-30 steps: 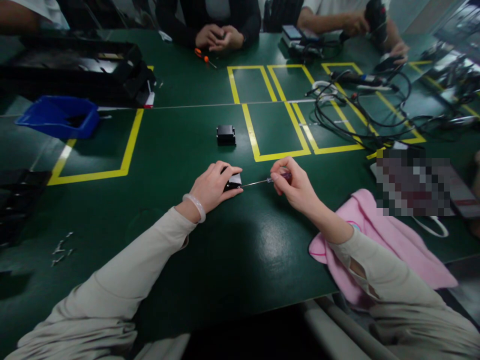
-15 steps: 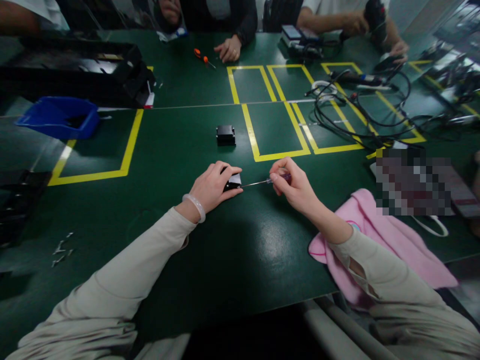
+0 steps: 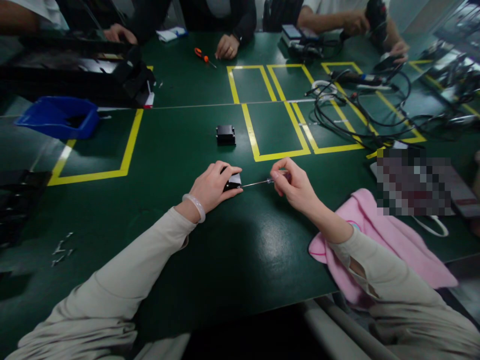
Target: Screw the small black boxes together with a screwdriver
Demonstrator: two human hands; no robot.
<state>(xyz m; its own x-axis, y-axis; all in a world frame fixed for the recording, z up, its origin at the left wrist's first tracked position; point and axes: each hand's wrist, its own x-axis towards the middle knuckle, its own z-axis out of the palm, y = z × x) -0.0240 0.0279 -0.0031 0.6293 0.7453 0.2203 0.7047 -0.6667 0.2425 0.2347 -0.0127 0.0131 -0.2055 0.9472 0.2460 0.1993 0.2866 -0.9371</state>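
On the green table my left hand point(image 3: 214, 186) grips a small black block point(image 3: 233, 183) that has a pale top face; my palm hides part of it. My right hand point(image 3: 294, 182) is closed around the dark handle of a screwdriver point(image 3: 258, 183). Its thin metal shaft points left, and the tip meets the right side of the block near my left thumb. A similar black block point(image 3: 225, 135) stands by itself a little farther off. Several loose screws point(image 3: 61, 249) lie at the left.
A blue bin point(image 3: 58, 117) and a long black tray point(image 3: 71, 75) occupy the left. Cables point(image 3: 369, 120) coil across yellow tape outlines at right, above a pink cloth point(image 3: 386, 245). Across the table, people's hands are near an orange screwdriver point(image 3: 201, 55) and a dark handheld device point(image 3: 376, 22).
My fingers have shifted slightly on the screwdriver handle; its tip stays at the block. Across the table, a person's hand has moved down and left toward the black tray.
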